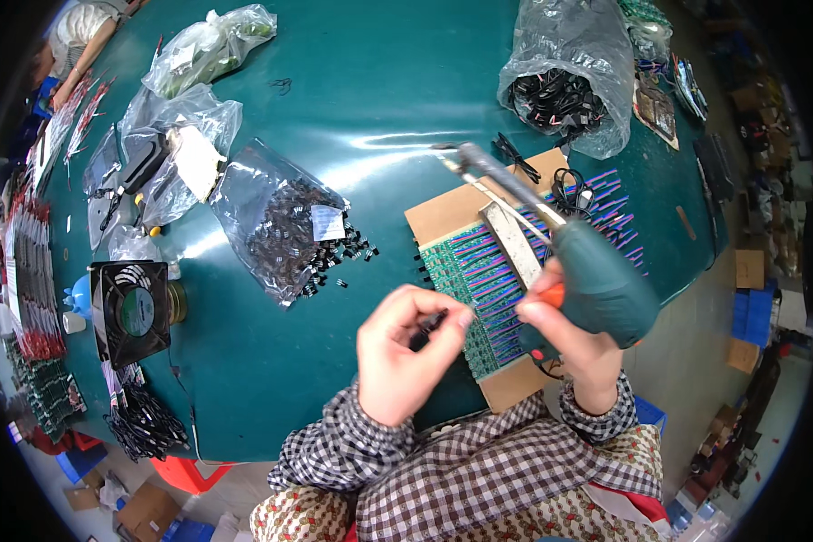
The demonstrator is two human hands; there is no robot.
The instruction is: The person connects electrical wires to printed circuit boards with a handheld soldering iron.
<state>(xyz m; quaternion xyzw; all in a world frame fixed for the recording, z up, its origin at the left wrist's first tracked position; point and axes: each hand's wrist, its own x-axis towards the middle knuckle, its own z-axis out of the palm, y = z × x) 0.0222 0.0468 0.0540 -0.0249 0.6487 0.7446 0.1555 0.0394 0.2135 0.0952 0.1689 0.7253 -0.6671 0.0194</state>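
My right hand (580, 341) is wrapped round a green soldering gun (605, 275), fingers at its orange trigger. Its long metal barrel and thin feed tube point up and left over the table. My left hand (405, 348) is curled, thumb and forefinger pressed together, with small black parts (427, 330) in it; they look like plastic connectors, partly hidden by the fingers. Between and beyond my hands, a panel of green circuit boards (452, 275) lies on brown cardboard (443, 212), with rows of blue, red and purple wires running to the right. A pale metal bar (512, 246) rests across the wires.
An open plastic bag (275, 217) spills black connectors on the green table (361, 54). A black fan (131, 312) and black cable bundle (144, 420) stand left. A large bag of black cables (565, 99) sits at the far right. Another person's arm (86, 54) shows far left.
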